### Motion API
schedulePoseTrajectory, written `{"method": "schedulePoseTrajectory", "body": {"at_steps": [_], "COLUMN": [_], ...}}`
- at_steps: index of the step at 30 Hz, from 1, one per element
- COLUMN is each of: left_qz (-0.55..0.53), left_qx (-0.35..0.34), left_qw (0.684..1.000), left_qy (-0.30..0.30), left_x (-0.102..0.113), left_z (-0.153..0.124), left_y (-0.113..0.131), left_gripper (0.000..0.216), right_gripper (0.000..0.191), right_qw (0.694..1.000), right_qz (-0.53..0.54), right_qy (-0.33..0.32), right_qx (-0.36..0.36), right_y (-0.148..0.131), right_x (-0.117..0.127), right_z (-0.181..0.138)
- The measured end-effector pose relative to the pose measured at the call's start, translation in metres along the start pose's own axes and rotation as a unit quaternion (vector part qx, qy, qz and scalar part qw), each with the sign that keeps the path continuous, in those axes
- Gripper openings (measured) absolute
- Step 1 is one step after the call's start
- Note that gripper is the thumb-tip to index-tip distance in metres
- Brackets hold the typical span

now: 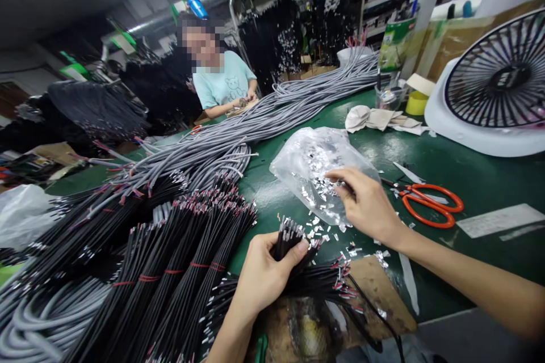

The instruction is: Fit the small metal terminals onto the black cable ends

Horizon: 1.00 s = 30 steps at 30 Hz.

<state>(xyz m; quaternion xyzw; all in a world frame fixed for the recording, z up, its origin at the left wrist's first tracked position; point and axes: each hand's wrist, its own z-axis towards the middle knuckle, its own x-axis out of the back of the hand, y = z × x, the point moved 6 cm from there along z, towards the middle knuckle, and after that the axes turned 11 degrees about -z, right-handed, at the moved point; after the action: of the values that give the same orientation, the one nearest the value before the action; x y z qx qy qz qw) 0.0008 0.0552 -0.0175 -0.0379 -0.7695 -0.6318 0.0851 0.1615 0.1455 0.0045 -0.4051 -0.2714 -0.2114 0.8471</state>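
Note:
My left hand is closed around a bundle of black cables, their pale cut ends pointing up and away. My right hand hovers at the clear plastic bag, over the small silver metal pieces in it. Its fingers are bent together toward the thumb; anything between the tips is too small or hidden to make out. More silver bits lie scattered on the green table between both hands. Under my left wrist, loose black cables with red and white wire ends rest across a brown board.
Black cable bundles tied with red bands fill the left, beside long grey cables. Orange-handled scissors and a white fan are at the right. A co-worker in a light blue shirt sits across the table.

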Motion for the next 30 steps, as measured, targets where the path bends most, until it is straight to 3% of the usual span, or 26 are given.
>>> {"method": "schedulePoseTrajectory", "body": {"at_steps": [4,7,15,23,27,30], "left_qz": [0.025,0.012,0.054,0.051,0.047,-0.004], "left_qx": [-0.041,-0.050,-0.089,-0.085,-0.058,-0.027], "left_qw": [0.999,0.998,0.992,0.992,0.994,0.998], "left_qy": [0.024,0.048,0.067,0.075,0.083,0.052], "left_x": [0.004,0.008,0.009,0.007,0.011,0.010], "left_z": [0.003,0.004,0.001,-0.001,-0.001,-0.001], "left_y": [0.001,0.000,0.006,0.008,0.001,-0.003], "left_gripper": [0.025,0.025,0.018,0.017,0.021,0.025], "right_gripper": [0.028,0.029,0.020,0.023,0.022,0.022], "right_qw": [0.985,0.972,0.963,0.966,0.968,0.968], "right_qz": [0.050,0.085,0.158,0.151,0.141,0.137], "right_qy": [-0.163,-0.216,-0.215,-0.196,-0.194,-0.195], "right_qx": [0.035,0.029,0.039,0.070,0.076,0.076], "right_y": [-0.009,-0.020,-0.034,-0.036,-0.035,-0.034], "right_x": [-0.032,-0.041,-0.031,-0.032,-0.031,-0.030], "right_z": [-0.014,-0.023,-0.025,-0.029,-0.029,-0.030]}}
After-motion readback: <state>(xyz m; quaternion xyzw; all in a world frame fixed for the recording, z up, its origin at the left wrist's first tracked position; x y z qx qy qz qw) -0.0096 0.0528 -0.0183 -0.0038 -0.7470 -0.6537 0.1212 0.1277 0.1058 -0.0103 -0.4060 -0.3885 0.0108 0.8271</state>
